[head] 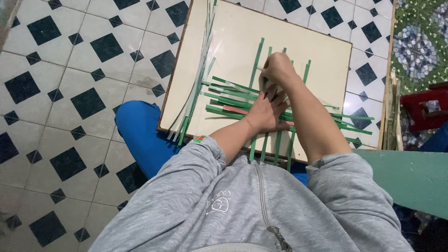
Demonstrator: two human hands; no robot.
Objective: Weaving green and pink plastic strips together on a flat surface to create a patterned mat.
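- A person in a grey zip sweatshirt (242, 210) and blue trousers (140, 135) sits over a cream board (298, 42) at the centre of the frame, on a black-and-white tiled floor (70, 93).
- The left hand (267, 112) lies flat, fingers spread, pressing down on a lattice of green strips (233, 100) crossed at the board's middle; one reddish strip (235, 110) runs among them.
- The right hand (277, 69), just above it, pinches the top of an upright strip between closed fingertips.
- A loose bundle of green and pale strips (196, 88) lies along the board's left edge.
- At right stand a green plank (410, 177) and a red object (427, 109).
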